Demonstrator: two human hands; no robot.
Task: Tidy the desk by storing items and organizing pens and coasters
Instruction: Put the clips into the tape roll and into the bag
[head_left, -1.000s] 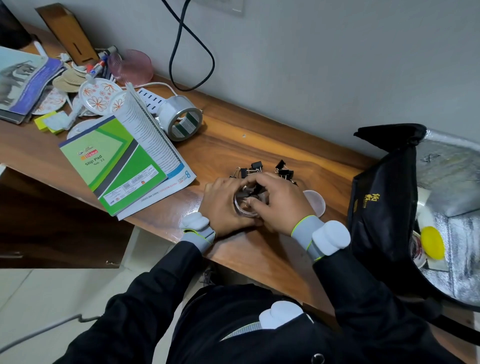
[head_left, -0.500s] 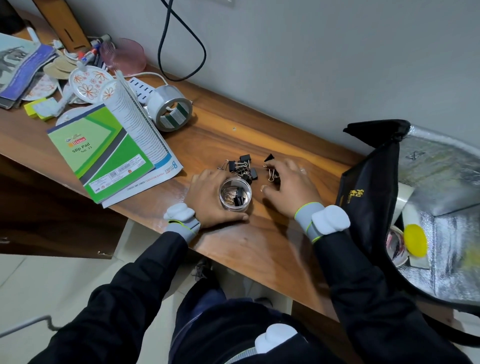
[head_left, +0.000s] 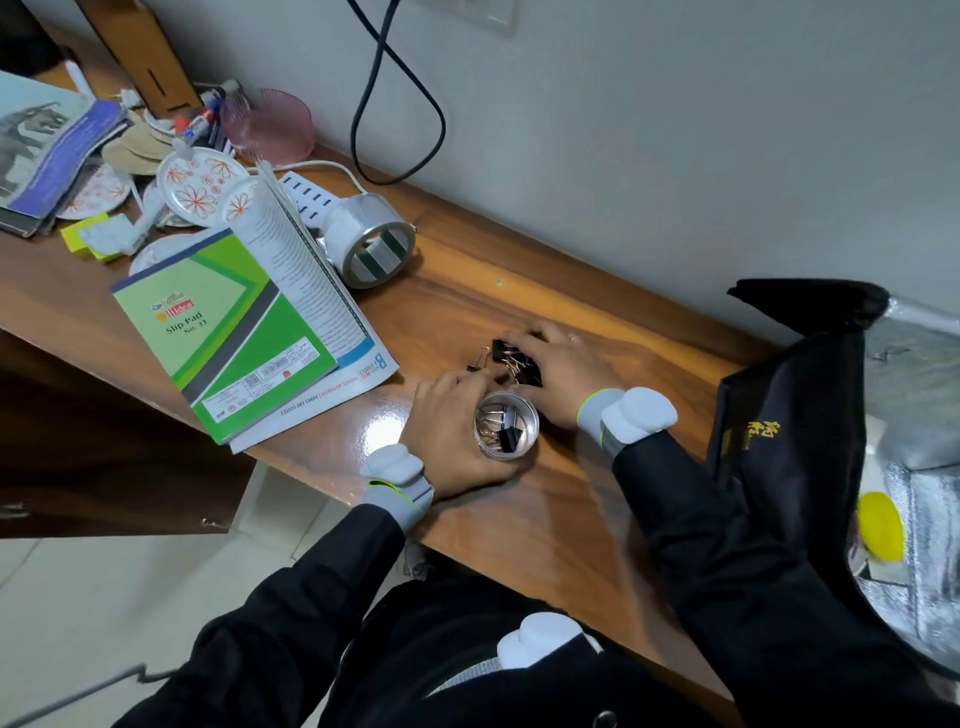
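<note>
Jar (head_left: 506, 425) (holding clips) gripped by left hand (head_left: 447, 436); right hand (head_left: 566, 374) curls over loose binder clips (head_left: 511, 358).

Black sleeves (head_left: 727, 545) end in grey wristbands (head_left: 400, 501) edged neon yellow, each carrying a white moulded pod (head_left: 641, 413); another pod (head_left: 537, 639) sits on the chest.

One wide-angle camera, worn on the person's head, looks forward and steeply down at the brown wooden desktop (head_left: 519, 301) from close range (both black sleeves (head_left: 727, 545) fill the frame's bottom). It faces the grey wall (head_left: 675, 156) behind the desktop's far edge; the view centres on a small clear round jar (head_left: 505, 423) by the near edge, which runs diagonally across frame.
</note>
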